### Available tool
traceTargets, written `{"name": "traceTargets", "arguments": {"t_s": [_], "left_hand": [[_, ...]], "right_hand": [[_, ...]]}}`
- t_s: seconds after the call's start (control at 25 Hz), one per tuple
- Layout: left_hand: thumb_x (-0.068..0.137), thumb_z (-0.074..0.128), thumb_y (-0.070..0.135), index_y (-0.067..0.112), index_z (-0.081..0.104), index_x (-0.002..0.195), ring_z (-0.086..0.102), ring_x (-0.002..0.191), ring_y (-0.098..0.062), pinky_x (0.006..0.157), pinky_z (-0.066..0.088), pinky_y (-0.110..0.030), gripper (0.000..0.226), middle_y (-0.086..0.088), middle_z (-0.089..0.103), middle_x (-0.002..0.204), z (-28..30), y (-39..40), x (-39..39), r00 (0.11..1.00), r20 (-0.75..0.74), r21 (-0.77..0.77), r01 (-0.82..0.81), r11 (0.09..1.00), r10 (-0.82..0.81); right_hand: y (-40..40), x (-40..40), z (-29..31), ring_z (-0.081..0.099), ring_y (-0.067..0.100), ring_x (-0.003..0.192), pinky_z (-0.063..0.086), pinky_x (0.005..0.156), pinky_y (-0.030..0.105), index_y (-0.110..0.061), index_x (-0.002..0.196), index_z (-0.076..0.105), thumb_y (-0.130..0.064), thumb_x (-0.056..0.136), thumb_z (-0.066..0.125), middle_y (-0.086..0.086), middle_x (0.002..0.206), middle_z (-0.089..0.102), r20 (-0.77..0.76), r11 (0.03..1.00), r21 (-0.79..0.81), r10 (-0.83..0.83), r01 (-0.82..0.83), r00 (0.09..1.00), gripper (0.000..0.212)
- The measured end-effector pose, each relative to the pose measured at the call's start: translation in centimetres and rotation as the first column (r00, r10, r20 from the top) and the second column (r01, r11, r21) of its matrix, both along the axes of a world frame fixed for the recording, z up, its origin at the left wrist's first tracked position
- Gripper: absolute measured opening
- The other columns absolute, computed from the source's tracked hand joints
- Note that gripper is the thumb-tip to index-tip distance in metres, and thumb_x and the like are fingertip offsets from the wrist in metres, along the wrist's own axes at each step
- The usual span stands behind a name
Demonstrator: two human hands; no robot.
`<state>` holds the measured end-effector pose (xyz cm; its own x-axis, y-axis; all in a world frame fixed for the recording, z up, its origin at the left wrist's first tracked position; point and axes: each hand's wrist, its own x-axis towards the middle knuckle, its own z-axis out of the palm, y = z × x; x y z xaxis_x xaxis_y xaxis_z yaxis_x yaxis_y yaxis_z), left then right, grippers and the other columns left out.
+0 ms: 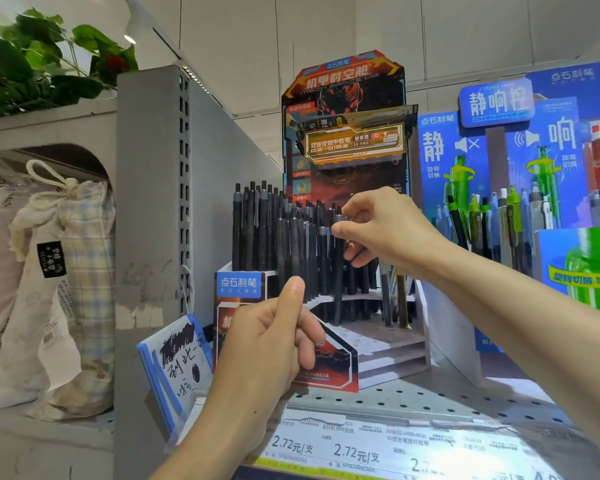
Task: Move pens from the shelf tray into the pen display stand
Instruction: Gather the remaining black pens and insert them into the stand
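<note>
Head cam | right hand [388, 233] pinching a black pen [338, 268] upright among the pens in the display stand [388, 344] | left hand [274, 341] fingers curled round the stand's front edge

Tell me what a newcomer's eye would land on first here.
First, the red and black pen display stand at centre, its upper tiers packed with upright black pens. The right hand pinches the top of one pen among them, while the left hand grips the stand's front cardboard edge lower down. To the right stands a bright blue and green pen display.
</note>
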<state>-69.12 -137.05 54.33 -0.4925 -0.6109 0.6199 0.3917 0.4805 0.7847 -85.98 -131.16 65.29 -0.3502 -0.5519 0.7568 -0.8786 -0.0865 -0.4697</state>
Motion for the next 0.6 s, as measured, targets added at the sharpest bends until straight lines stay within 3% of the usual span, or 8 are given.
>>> {"name": "traceTargets", "arguments": {"t_s": [0.16, 0.6], "left_hand": [[0.096, 0.049, 0.052, 0.012, 0.067, 0.053, 0.033, 0.027, -0.007, 0.029, 0.028, -0.014, 0.061, -0.014, 0.051, 0.046, -0.1, 0.4, 0.09, 1.0, -0.01, 0.065, 0.017, 0.998, -0.016], [0.096, 0.048, 0.049, 0.007, 0.067, 0.055, 0.033, 0.025, -0.007, 0.028, 0.027, -0.014, 0.063, -0.015, 0.047, 0.045, -0.08, 0.92, -0.1, 0.999, -0.034, 0.105, 0.013, 0.994, -0.01]], "right_hand": [[-0.06, -0.18, -0.08, 0.075, 0.019, 0.06, 0.065, 0.063, 0.037, -0.006, 0.122, 0.064, -0.02, 0.092, 0.074, 0.01, 0.078, 0.075, 0.01, 1.0, 0.029, 0.002, -0.002, 1.0, 0.035], [0.0, -0.46, 0.2, 0.075, 0.019, 0.061, 0.065, 0.064, 0.037, -0.008, 0.128, 0.062, -0.02, 0.093, 0.072, 0.01, 0.079, 0.075, -0.039, 0.998, 0.063, -0.022, 0.025, 0.999, 0.038]]}}
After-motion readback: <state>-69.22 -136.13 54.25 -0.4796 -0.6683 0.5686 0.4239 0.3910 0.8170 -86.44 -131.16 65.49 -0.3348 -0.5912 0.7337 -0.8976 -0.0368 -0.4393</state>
